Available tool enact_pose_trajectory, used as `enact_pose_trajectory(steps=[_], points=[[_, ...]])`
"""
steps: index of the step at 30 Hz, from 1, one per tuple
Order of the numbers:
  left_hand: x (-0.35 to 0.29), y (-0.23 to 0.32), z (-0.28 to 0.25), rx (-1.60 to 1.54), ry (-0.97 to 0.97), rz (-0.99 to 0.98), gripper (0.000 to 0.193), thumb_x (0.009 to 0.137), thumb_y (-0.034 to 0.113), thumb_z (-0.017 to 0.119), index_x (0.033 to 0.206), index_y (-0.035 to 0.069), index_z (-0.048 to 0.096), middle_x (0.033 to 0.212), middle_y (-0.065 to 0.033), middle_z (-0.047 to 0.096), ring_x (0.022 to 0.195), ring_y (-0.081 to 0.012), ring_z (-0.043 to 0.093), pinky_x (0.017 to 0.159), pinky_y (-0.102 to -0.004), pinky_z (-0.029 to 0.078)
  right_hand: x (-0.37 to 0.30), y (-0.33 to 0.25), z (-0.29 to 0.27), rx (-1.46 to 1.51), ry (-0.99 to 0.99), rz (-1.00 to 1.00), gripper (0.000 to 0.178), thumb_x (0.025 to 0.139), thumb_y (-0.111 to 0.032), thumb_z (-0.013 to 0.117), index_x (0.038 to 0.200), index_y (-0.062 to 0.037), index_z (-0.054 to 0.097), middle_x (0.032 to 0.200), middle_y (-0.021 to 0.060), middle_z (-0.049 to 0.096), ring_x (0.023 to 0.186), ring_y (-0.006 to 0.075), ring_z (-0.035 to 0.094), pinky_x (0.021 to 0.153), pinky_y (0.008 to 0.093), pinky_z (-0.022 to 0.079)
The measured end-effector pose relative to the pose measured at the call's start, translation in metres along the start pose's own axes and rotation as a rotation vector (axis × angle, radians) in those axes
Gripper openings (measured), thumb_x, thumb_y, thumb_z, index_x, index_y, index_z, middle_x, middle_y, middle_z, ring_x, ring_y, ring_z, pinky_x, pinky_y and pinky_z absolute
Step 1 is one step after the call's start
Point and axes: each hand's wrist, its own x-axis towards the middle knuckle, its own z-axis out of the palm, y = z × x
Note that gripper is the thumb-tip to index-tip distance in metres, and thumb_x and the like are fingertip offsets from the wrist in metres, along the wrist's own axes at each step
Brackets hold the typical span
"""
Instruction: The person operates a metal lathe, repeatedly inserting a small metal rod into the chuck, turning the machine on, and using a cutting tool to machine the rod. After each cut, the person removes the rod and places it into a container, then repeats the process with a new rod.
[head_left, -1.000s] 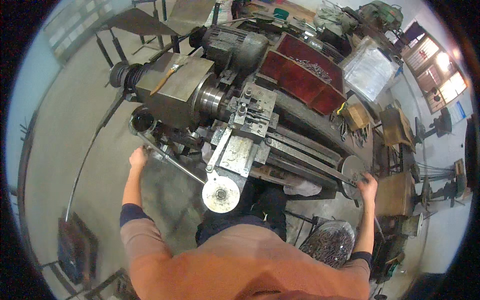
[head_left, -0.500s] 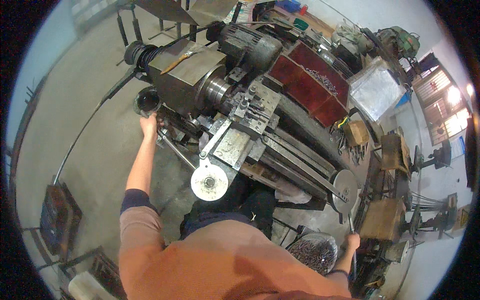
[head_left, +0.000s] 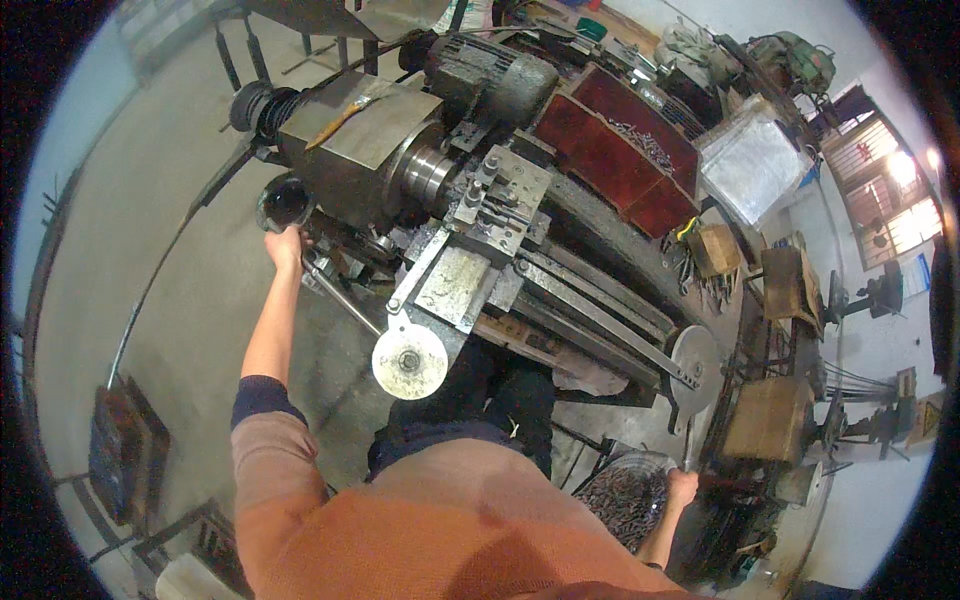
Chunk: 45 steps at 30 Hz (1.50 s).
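My left hand (head_left: 284, 243) is closed at the lower edge of a dark, round, bowl-shaped part (head_left: 285, 202), beside the headstock of a small lathe (head_left: 360, 150). What its fingers grip there is hidden. On the right, my right hand (head_left: 682, 487) wraps round a metal lever (head_left: 690, 445) hanging below a grey disc (head_left: 696, 362). A long flat bar (head_left: 600, 315) runs from that disc towards the tool block (head_left: 503, 205). A pale round plate (head_left: 410, 360) sits at the near end of a shorter arm, in front of my body.
A wooden-handled brush (head_left: 340, 120) lies on the headstock. Behind the bed stands a red tray (head_left: 610, 150) with small metal pieces. Beside my right hand is a container of many small dark parts (head_left: 625, 495). A dark box (head_left: 128, 450) stands on the floor at left.
My right hand has swung the lever a little to the left, closer to the container of parts. My left hand keeps its place at the bowl-shaped part. The view has shifted slightly.
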Motion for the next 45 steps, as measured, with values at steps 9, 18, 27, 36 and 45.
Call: enact_pose_trajectory(steps=[9, 18, 27, 36, 45], points=[[-0.017, 0.023, 0.002, 0.148, 0.015, 0.022, 0.012, 0.072, 0.0, 0.051, 0.08, -0.009, 0.05, 0.062, -0.0143, 0.058, 0.043, -0.02, 0.056, 0.04, -0.0304, 0.047, 0.01, 0.014, 0.024, 0.025, 0.066, -0.045, 0.036, 0.063, -0.033, 0.062, 0.081, -0.0013, 0.06, 0.088, 0.0219, 0.061, 0.082, 0.0404, 0.059, 0.071, 0.0488, 0.047], [0.0, 0.02, -0.011, 0.596, -0.012, 0.179, 0.015, 0.068, 0.007, 0.053, 0.066, -0.008, 0.055, 0.059, -0.0145, 0.058, 0.044, -0.0217, 0.056, 0.04, -0.0339, 0.042, 0.034, 0.024, 0.016, -0.034, 0.145, -0.145, 0.043, 0.065, -0.04, 0.065, 0.086, -0.0028, 0.061, 0.084, 0.0216, 0.062, 0.081, 0.0387, 0.059, 0.071, 0.0473, 0.046], [0.039, 0.01, -0.08, 0.542, -0.109, 0.141, 0.019, 0.065, 0.011, 0.054, 0.076, -0.006, 0.054, 0.06, -0.0128, 0.056, 0.05, -0.0177, 0.053, 0.043, -0.0293, 0.038, 0.15, 0.019, 0.011, -0.095, 0.082, -0.172, 0.038, 0.066, -0.036, 0.061, 0.082, -0.0012, 0.06, 0.085, 0.0216, 0.062, 0.083, 0.0375, 0.06, 0.074, 0.0448, 0.047], [-0.094, 0.018, -0.197, 0.173, 0.284, 0.09, 0.019, 0.073, 0.0, 0.047, 0.091, -0.008, 0.044, 0.069, -0.0142, 0.054, 0.054, -0.0227, 0.057, 0.051, -0.033, 0.048, 0.058, 0.033, 0.029, -0.162, 0.114, -0.004, 0.04, 0.068, -0.038, 0.06, 0.084, -0.0012, 0.064, 0.087, 0.0216, 0.063, 0.084, 0.0377, 0.06, 0.075, 0.0452, 0.047], [-0.079, 0.029, -0.162, 0.129, 0.308, 0.177, 0.022, 0.07, -0.005, 0.044, 0.092, -0.01, 0.042, 0.067, -0.0163, 0.054, 0.053, -0.0244, 0.058, 0.053, -0.0346, 0.052, -0.014, -0.016, -0.017, -0.034, -0.081, 0.02, 0.042, 0.069, -0.033, 0.051, 0.09, 0.0031, 0.06, 0.09, 0.0263, 0.061, 0.089, 0.0411, 0.058, 0.077, 0.047, 0.046]])
